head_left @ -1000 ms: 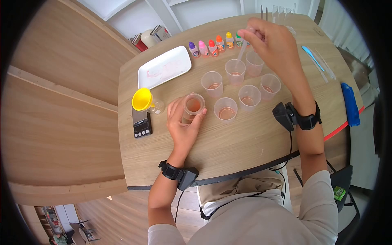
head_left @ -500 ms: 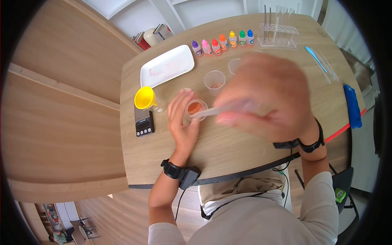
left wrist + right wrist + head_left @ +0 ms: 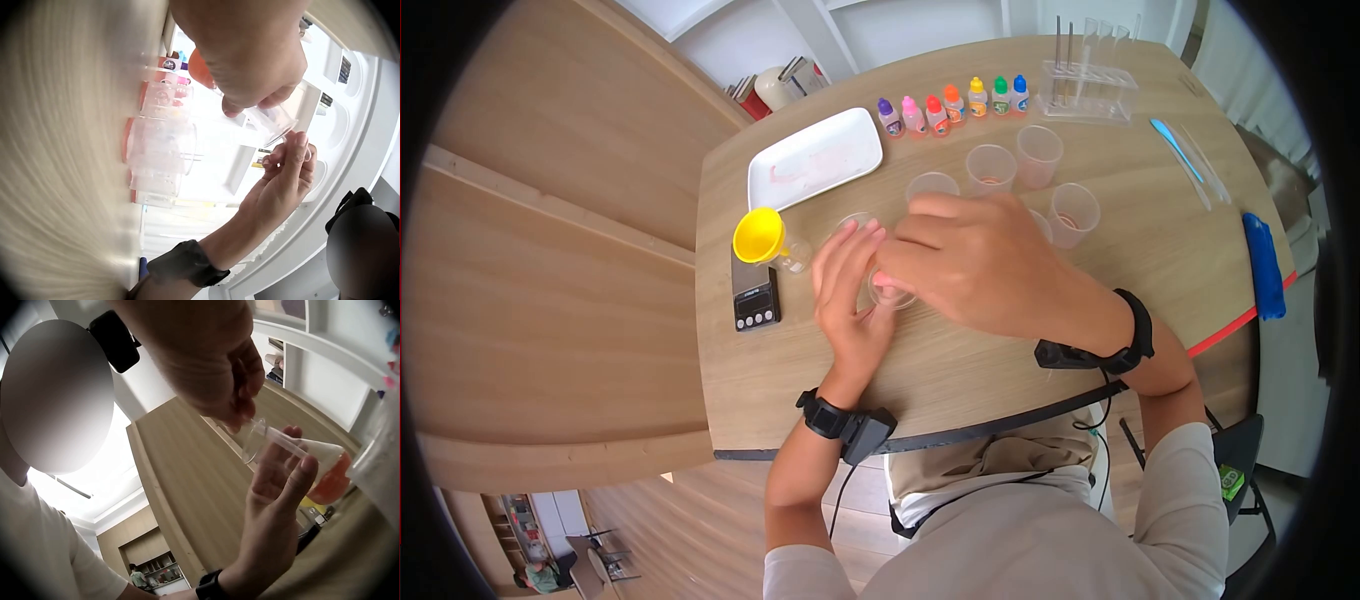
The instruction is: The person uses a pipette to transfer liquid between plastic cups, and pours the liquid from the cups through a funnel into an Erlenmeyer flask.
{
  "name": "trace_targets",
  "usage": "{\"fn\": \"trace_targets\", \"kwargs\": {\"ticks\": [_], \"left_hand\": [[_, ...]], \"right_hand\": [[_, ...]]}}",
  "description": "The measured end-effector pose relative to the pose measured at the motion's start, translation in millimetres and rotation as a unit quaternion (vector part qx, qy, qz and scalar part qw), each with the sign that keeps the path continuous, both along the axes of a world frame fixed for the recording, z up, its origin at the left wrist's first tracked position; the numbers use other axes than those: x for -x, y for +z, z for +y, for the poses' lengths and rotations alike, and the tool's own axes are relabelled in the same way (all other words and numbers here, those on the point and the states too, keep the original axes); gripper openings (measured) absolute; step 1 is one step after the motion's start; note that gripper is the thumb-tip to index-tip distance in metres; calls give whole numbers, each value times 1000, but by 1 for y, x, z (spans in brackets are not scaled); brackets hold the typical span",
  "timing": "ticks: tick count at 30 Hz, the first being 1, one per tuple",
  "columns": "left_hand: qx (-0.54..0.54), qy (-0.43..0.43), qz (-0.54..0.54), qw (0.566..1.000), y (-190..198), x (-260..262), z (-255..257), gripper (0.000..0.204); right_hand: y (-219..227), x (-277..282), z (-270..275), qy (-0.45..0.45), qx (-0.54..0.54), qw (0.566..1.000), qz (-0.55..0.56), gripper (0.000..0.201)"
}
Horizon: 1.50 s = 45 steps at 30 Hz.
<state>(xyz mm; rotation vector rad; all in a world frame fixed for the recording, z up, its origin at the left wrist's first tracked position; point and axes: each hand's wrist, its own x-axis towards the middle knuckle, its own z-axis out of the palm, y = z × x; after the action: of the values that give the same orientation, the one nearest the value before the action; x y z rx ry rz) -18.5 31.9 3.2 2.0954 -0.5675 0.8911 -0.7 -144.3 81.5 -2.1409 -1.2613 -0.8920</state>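
Note:
A conical flask (image 3: pixel 328 469) with orange-red liquid in its base is in my left hand (image 3: pixel 850 280), whose fingers and thumb go round its sides. Over the flask's mouth is my right hand (image 3: pixel 980 260), pinching a clear plastic dropper (image 3: pixel 284 439). In the right wrist view the dropper's stem reaches down through the glass neck. From the head, the right hand covers most of the flask and all of the dropper. Clear plastic cups (image 3: pixel 1073 215) with a little pinkish liquid stand beyond the right hand, some partly hidden by it.
A white tray (image 3: pixel 865 122) with pink stains lies at the back left. Nearby are a yellow funnel (image 3: pixel 758 236) in a glass vessel and a black scale (image 3: pixel 756 308). Several dye bottles (image 3: pixel 977 98) line the back, beside a test tube rack (image 3: pixel 1090 105). Blue cloth (image 3: pixel 1265 265) lies far right.
My right hand has come from above the cups, left and toward me, bringing the dropper into the flask's mouth. My left hand has kept its hold on the flask.

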Motion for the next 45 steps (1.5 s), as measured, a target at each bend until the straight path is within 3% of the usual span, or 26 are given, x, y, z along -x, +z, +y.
{"fn": "trace_targets", "kwargs": {"ticks": [5,17,20,22,29,31,45], "left_hand": [[11,10,2,1000,-1,1,-1,37],[17,30,61,998,-3,-2,-4,44],[13,22,76,997,-4,-3,-5,43],[15,16,109,994,-4,-4,-6,43],[32,13,139,990,-10,-7,-6,42],[36,18,146,989,-11,-7,-6,42],[40,16,176,983,-10,-6,-5,43]], "right_hand": [[0,-2,-1,-15,-17,1000,12,16],[24,-2,-20,-28,-93,981,166,18],[37,-2,-27,-34,-157,966,201,22],[46,-2,-35,-53,-234,929,282,15],[42,-23,-48,-119,-281,927,220,26],[36,-27,-46,-162,-237,936,203,25],[22,-32,-36,-180,-171,962,117,26]]}}
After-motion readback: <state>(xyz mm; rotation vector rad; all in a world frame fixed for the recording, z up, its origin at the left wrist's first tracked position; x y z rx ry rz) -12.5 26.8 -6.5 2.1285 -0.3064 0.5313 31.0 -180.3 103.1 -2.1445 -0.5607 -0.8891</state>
